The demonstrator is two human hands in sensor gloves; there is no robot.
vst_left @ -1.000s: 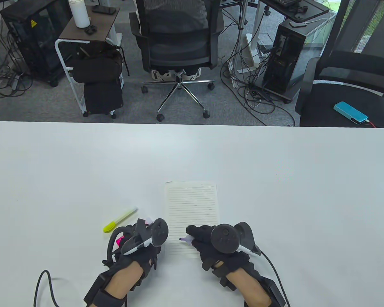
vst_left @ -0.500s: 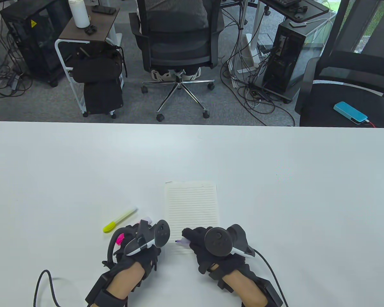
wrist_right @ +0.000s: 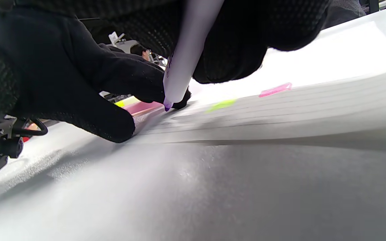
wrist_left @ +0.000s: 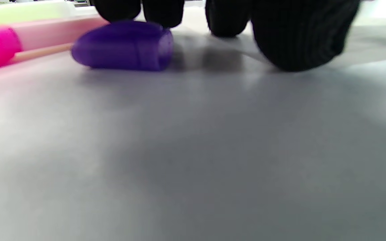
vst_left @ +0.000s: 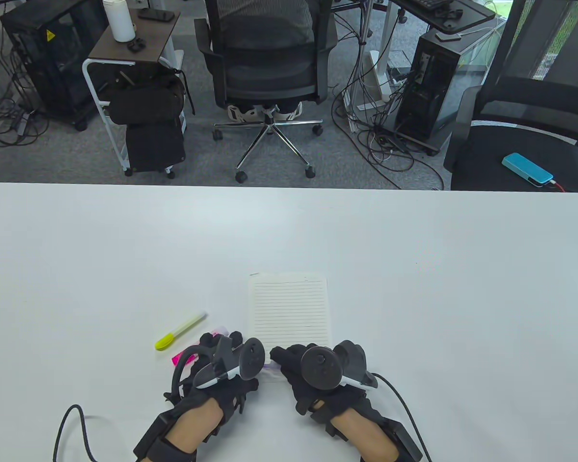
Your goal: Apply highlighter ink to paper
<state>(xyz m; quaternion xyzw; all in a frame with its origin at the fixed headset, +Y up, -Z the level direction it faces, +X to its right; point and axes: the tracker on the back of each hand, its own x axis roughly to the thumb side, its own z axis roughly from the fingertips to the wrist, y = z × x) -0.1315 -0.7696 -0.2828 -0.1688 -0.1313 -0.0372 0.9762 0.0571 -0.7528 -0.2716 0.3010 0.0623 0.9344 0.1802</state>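
Low down, right hand [vst_left: 318,373] gripping purple highlighter [wrist_right: 183,67], tip on paper [vst_left: 289,308]

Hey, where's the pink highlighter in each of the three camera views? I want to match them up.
Table view: the pink highlighter lies on the table, mostly hidden by the left hand, below the yellow highlighter.
Left wrist view: upper left, behind the purple cap.
Right wrist view: a pink strip left of the purple highlighter's tip.
Shared landmark: the yellow highlighter lies right beside it in every view.
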